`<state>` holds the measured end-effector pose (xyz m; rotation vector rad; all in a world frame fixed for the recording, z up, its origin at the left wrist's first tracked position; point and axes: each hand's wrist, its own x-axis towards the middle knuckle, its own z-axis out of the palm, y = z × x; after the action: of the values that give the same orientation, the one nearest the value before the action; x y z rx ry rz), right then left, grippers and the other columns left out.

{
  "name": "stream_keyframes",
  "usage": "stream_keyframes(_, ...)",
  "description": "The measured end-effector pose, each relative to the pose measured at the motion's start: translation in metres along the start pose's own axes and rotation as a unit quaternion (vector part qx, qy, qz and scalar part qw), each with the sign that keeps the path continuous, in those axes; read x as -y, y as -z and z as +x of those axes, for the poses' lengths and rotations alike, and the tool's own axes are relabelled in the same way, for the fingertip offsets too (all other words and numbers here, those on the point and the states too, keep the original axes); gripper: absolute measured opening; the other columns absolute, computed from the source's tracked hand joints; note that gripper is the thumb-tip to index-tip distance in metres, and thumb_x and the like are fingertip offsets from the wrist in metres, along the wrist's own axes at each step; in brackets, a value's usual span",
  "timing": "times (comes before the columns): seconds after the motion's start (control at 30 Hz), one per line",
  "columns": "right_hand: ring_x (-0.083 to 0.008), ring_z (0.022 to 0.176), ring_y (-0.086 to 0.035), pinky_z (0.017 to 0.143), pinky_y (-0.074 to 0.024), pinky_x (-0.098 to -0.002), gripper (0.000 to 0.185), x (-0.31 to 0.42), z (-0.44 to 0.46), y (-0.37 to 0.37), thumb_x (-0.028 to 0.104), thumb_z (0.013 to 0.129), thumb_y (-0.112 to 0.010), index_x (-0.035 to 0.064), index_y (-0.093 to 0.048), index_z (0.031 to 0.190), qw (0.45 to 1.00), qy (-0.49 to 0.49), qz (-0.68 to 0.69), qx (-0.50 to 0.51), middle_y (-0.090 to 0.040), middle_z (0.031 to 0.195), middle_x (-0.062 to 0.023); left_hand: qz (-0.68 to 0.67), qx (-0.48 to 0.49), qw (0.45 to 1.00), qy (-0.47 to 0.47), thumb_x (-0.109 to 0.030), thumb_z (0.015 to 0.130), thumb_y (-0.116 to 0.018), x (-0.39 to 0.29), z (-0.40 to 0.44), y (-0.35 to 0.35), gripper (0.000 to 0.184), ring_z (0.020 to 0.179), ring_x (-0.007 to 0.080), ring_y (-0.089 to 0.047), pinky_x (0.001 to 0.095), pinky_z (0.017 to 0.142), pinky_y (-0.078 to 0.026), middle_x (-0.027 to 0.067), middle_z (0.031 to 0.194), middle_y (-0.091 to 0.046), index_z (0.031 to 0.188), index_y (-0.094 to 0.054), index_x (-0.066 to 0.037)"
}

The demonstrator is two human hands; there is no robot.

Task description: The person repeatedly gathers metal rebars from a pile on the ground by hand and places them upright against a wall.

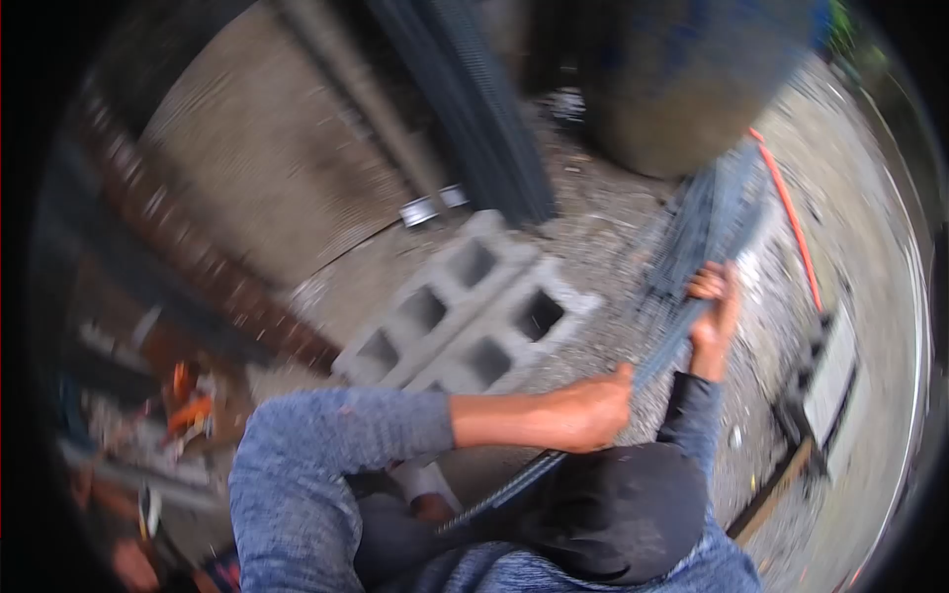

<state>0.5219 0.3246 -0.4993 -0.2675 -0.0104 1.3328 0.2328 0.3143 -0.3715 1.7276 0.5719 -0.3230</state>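
A bundle of long, thin grey rods (707, 212), blurred by motion and looking like steel bars, runs from beside a large drum down toward my lap. My right hand (714, 308) is wrapped round the bundle farther out. Closer to my body, my left hand (588, 410) is closed on the near part of it, its fingers mostly turned away from view. Between my left forearm and my knee a ribbed dark rod (514, 484) shows; whether it belongs to the bundle I cannot tell. Two hollow concrete blocks (539, 314) lie side by side just beyond my left forearm.
The large drum (672, 109) stands at the top. Dark ribbed lengths (474, 109) lie left of it beside a brown board (267, 128). To the right are an orange rod (789, 212), another block (828, 381) and a wooden piece (776, 492). Orange clutter (188, 405) sits at left.
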Motion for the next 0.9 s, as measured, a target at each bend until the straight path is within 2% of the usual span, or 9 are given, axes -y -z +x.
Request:
stream_keyframes(0.1, -0.0056, 0.056, -0.037, 0.053, -0.0382, -0.021, 0.017, 0.045, 0.014, -0.041, 0.007, 0.106, -0.047, 0.0054, -0.059, 0.094, 0.971, 0.146, -0.148, -0.115, -0.044, 0.072, 0.0032, -0.003, -0.032, 0.994, -0.109, -0.012, 0.1, -0.05, 0.013, -0.003, 0.011, 0.031, 0.075, 0.0335, -0.062, 0.0425, 0.07, -0.053, 0.0209, 0.084, -0.063, 0.115, -0.044, 0.015)
stream_keyframes(0.2, -0.0071, 0.062, -0.038, 0.057, -0.0397, -0.023, 0.022, 0.095, 0.026, -0.106, 0.002, 0.103, -0.055, 0.0088, -0.043, 0.086, 0.982, -0.063, -0.05, 0.172, -0.036, 0.075, 0.0017, 0.157, -0.206, 0.913, -0.314, -0.001, 0.089, -0.052, 0.012, -0.031, 0.04, 0.049, 0.084, 0.0451, -0.068, 0.0492, 0.07, -0.055, 0.0302, 0.084, -0.064, 0.125, -0.036, 0.029)
stream_keyframes(0.37, -0.01, 0.043, -0.041, 0.042, -0.04, -0.0212, 0.028, 0.009, -0.026, -0.303, 0.022, 0.105, -0.056, 0.0089, -0.052, 0.081, 0.917, 0.274, -0.24, 0.161, -0.044, 0.057, 0.0012, 0.309, -0.296, 0.81, -0.399, -0.008, 0.08, -0.062, -0.011, -0.001, 0.086, 0.061, 0.079, 0.0427, -0.07, 0.048, 0.068, -0.057, 0.0342, 0.079, -0.065, 0.121, -0.039, 0.032)
stream_keyframes(0.43, -0.0105, 0.052, -0.052, 0.043, -0.0427, -0.0193, 0.019, 0.06, -0.011, -0.327, 0.023, 0.103, -0.06, 0.0044, -0.06, 0.097, 0.787, 0.326, -0.448, 0.272, -0.056, 0.067, -0.0027, 0.29, -0.316, 0.811, -0.398, -0.012, 0.083, -0.059, -0.031, 0.008, 0.111, 0.052, 0.076, 0.0397, -0.071, 0.0485, 0.066, -0.057, 0.0327, 0.078, -0.066, 0.115, -0.045, 0.027)
stream_keyframes(0.5, -0.0142, 0.062, -0.061, 0.05, -0.0512, -0.0216, 0.035, 0.003, -0.016, -0.355, 0.023, 0.103, -0.06, -0.0005, -0.057, 0.128, 0.379, 0.612, -0.694, 0.011, -0.066, 0.085, -0.0073, 0.225, -0.366, 0.8, -0.419, -0.007, 0.078, -0.063, -0.04, 0.039, 0.139, 0.041, 0.07, 0.0422, -0.066, 0.0509, 0.066, -0.055, 0.0274, 0.076, -0.064, 0.108, -0.054, 0.02)
stream_keyframes(0.57, -0.0181, 0.068, -0.063, 0.057, -0.0555, -0.0284, 0.04, 0.033, 0.007, -0.371, 0.024, 0.102, -0.057, 0.0009, -0.051, 0.135, 0.219, 0.613, -0.738, 0.178, -0.066, 0.092, -0.01, 0.355, -0.432, 0.694, -0.453, -0.012, 0.077, -0.065, -0.037, 0.082, 0.181, 0.033, 0.078, 0.0416, -0.07, 0.0498, 0.069, -0.057, 0.0277, 0.083, -0.068, 0.099, -0.065, 0.013)
stream_keyframes(0.6, -0.0187, 0.067, -0.063, 0.056, -0.0547, -0.0291, 0.038, 0.022, 0.01, -0.369, 0.022, 0.101, -0.058, 0.0009, -0.052, 0.131, 0.198, 0.611, -0.746, 0.177, -0.066, 0.09, -0.0103, 0.268, -0.329, 0.853, -0.304, -0.016, 0.076, -0.065, -0.058, 0.01, 0.186, 0.028, 0.086, 0.0394, -0.072, 0.0467, 0.075, -0.058, 0.0255, 0.093, -0.072, 0.091, -0.069, 0.007)
stream_keyframes(0.73, -0.0213, 0.064, -0.063, 0.055, -0.0517, -0.0316, 0.027, -0.019, 0.035, -0.34, 0.016, 0.095, -0.06, 0.0008, -0.058, 0.116, 0.148, 0.611, -0.764, 0.147, -0.065, 0.082, -0.0113, 0.277, -0.383, 0.845, -0.25, -0.032, 0.081, -0.082, -0.042, 0.039, 0.217, 0.049, 0.095, 0.0309, -0.074, 0.0425, 0.083, -0.058, 0.0193, 0.102, -0.075, 0.119, -0.071, -0.003)
stream_keyframes(0.9, -0.0244, 0.061, -0.063, 0.053, -0.0478, -0.0347, 0.013, -0.072, 0.079, -0.304, 0.008, 0.087, -0.064, 0.0007, -0.064, 0.098, 0.133, 0.626, -0.754, 0.147, -0.063, 0.071, -0.0125, 0.22, -0.337, 0.892, -0.207, -0.019, 0.08, -0.083, 0.012, 0.056, 0.242, 0.026, 0.077, 0.0196, -0.07, 0.0373, 0.071, -0.054, 0.0112, 0.08, -0.073, 0.095, -0.072, -0.001)
